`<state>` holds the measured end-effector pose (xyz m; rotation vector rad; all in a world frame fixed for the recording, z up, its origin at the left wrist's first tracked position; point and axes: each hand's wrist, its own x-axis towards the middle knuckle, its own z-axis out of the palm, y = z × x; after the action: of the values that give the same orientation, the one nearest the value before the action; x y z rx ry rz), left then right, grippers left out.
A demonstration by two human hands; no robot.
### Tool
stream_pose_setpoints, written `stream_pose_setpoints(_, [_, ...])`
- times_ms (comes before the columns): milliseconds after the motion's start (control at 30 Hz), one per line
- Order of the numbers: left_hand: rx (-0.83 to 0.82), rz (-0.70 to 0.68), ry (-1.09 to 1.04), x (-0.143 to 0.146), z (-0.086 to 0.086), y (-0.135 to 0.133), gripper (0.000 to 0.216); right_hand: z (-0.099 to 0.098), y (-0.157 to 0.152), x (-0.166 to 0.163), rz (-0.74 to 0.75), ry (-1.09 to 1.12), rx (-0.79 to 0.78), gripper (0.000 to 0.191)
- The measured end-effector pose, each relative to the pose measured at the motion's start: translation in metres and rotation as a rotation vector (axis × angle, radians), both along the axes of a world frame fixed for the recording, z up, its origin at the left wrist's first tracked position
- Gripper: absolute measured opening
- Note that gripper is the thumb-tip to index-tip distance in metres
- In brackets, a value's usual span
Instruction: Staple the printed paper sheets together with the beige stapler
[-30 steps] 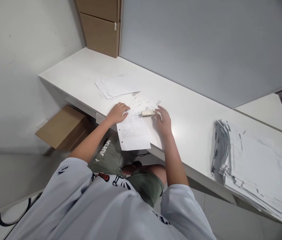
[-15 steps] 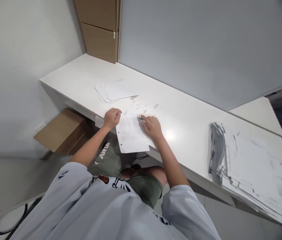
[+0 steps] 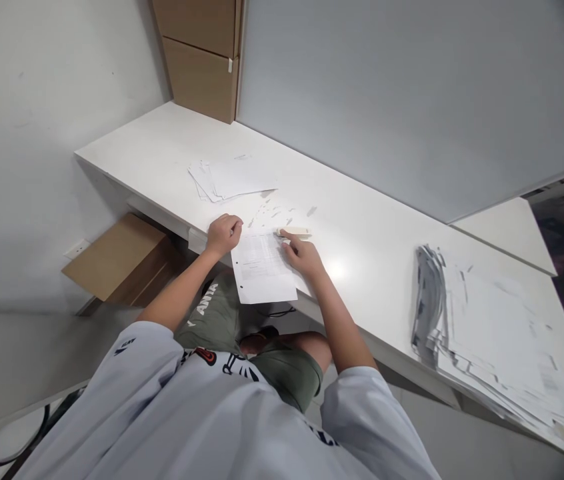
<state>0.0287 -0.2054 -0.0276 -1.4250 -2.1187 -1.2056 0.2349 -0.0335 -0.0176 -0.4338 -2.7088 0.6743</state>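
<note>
The person's bare left hand (image 3: 225,235), spread over the upper corner of a white printed sheet with punched holes (image 3: 265,270) a second earlier, had drawn back leftward and curled its fingers in. The bare right hand (image 3: 305,255) had gone from the far end of a slim cream-coloured stapler (image 3: 300,232) to the end by the sheet. I could see the stapler's body again, mostly covered by that hand half a second before.

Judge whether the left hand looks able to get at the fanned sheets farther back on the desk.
Probably yes: the left hand is close to the fanned sheets, with only a strip of white desk showing between; its curled fingers would likely need to open.
</note>
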Motion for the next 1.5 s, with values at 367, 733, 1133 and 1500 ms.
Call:
stream_pose_setpoints(367, [-0.024,0.024,-0.033,0.0,-0.001,0.0,0.026,0.0,0.0,0.0,0.008,-0.015,0.046,0.048])
stream_pose_setpoints(733, [-0.02,0.038,-0.043,0.001,-0.001,0.0,0.026,-0.01,0.003,-0.005,-0.031,-0.074,0.221,0.046])
stream_pose_setpoints(1133, [-0.022,0.052,-0.039,0.002,0.0,-0.001,0.025,-0.003,-0.005,-0.009,-0.042,-0.197,0.322,0.046])
stream_pose_setpoints(1500, [-0.052,0.075,-0.036,0.0,-0.003,0.001,0.025,-0.001,-0.003,-0.007,-0.051,-0.148,0.202,0.052])
